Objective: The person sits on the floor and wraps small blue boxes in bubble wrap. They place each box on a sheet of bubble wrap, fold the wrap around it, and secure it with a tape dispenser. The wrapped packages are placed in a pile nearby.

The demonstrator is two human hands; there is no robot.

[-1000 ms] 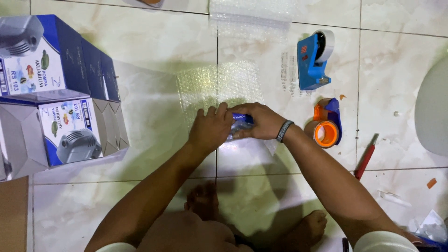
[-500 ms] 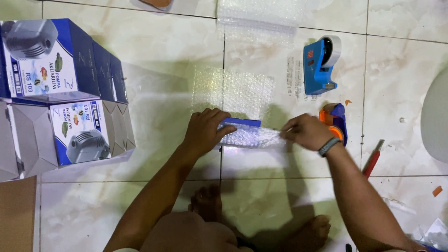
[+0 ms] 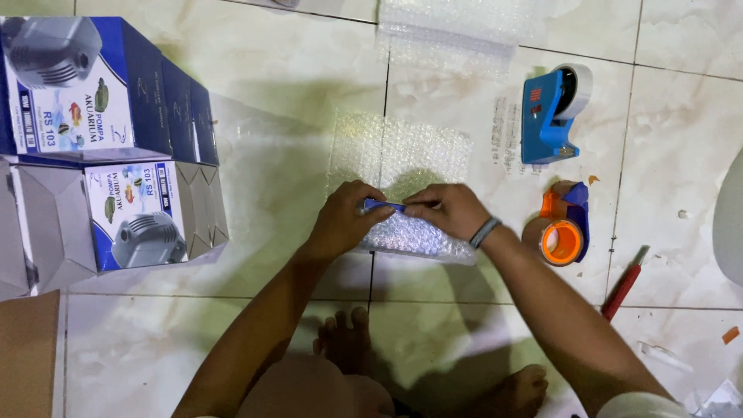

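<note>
Head view: floor of pale glossy tiles (image 3: pixel 271 155), seen from above.
Object: small blue box half wrapped in clear bubble wrap (image 3: pixel 414 232), long axis running left to right across my view.
Left hand (image 3: pixel 344 220): my fingers pinched together on its left end.
Right hand (image 3: pixel 449 209): closed over its top edge, pressing the wrap down.
Nearby: orange tape roll in a dispenser (image 3: pixel 563 236) right of my wrist; blue tape dispenser (image 3: pixel 551 116) beyond.
</note>
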